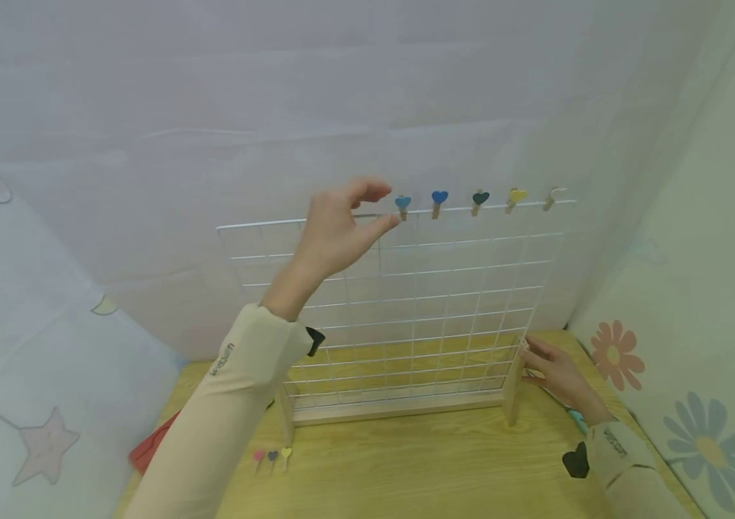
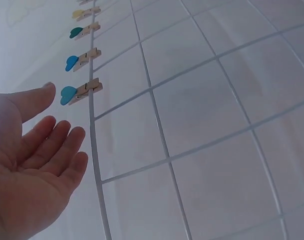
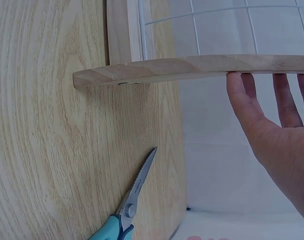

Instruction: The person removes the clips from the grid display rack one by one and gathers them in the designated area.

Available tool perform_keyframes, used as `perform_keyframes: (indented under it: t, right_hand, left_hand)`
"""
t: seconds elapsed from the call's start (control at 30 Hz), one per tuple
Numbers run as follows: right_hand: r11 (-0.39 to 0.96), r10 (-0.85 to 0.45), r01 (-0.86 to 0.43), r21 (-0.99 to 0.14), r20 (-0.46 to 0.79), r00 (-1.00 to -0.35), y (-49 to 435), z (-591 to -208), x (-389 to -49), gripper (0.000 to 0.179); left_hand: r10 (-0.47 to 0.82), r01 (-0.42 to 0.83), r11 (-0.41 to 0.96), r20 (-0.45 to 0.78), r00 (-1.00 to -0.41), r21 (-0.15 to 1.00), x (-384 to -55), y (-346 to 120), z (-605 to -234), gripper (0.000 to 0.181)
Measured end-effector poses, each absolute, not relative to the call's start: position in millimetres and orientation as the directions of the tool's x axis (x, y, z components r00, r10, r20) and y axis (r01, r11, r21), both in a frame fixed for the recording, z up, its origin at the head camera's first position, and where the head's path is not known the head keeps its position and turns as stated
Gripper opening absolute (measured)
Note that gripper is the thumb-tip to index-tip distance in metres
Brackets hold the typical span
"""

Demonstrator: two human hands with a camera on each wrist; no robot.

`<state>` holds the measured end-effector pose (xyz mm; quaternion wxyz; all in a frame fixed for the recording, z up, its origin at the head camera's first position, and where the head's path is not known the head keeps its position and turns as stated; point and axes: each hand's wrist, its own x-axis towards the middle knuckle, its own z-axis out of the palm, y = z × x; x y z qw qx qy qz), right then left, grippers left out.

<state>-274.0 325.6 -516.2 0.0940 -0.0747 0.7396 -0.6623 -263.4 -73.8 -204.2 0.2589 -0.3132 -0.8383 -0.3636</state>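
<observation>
A white wire grid [image 1: 413, 317] stands in a wooden base [image 1: 399, 414] on the table. Along its top wire sits a row of wooden clothespins with hearts: light blue [image 2: 82, 93], blue [image 1: 438, 203], dark green [image 1: 479, 202], yellow [image 1: 513, 200] and white [image 1: 552, 196]. My left hand [image 1: 335, 234] hovers beside the light blue clothespin, thumb and fingers spread, holding nothing; the left wrist view shows a small gap. Low on the right, my right hand [image 3: 271, 135] touches the wooden side post [image 3: 201, 66] with extended fingertips.
On the table [image 1: 399, 468], front left, lie three more heart clothespins: pink [image 1: 259, 457], dark blue [image 1: 273, 457] and yellow [image 1: 285, 455]. A red object [image 1: 149, 443] is partly hidden by the left sleeve. Scissors with teal handles [image 3: 128, 207] lie near the right post.
</observation>
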Motion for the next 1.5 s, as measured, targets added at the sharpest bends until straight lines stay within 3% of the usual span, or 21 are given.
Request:
perform_keyframes:
  t: [0.2, 0.4, 0.7, 0.93, 1.5]
  right_hand:
    - [0.109, -0.227, 0.025, -0.994, -0.049, -0.973, 325.5, -513.7, -272.3, 0.069]
    - [0.111, -0.231, 0.02, -0.994, -0.046, -0.972, 323.7, -514.1, -272.2, 0.067]
    - [0.119, -0.237, 0.02, -0.993, -0.048, -0.97, 323.4, -515.3, -273.5, 0.066]
    - [0.117, -0.236, 0.029, -0.993, -0.056, -0.97, 324.9, -515.2, -272.2, 0.068]
    - [0.122, -0.231, 0.031, -0.992, -0.059, -0.971, 325.7, -516.4, -270.5, 0.07]
  left_hand:
    - [0.395, 0.691, 0.597, 0.601, -0.695, 0.406, -270.0, -65.6, -193.5, 0.039]
    - [0.462, 0.697, 0.623, 0.552, -0.695, 0.356, -273.5, -59.5, -190.1, 0.031]
    - [0.45, 0.681, 0.62, 0.534, -0.716, 0.39, -280.4, -59.5, -185.9, 0.019]
    - [0.424, 0.641, 0.645, 0.502, -0.754, 0.417, -282.5, -55.8, -185.0, 0.019]
    - [0.394, 0.666, 0.648, 0.587, -0.707, 0.368, -279.3, -48.0, -190.3, 0.015]
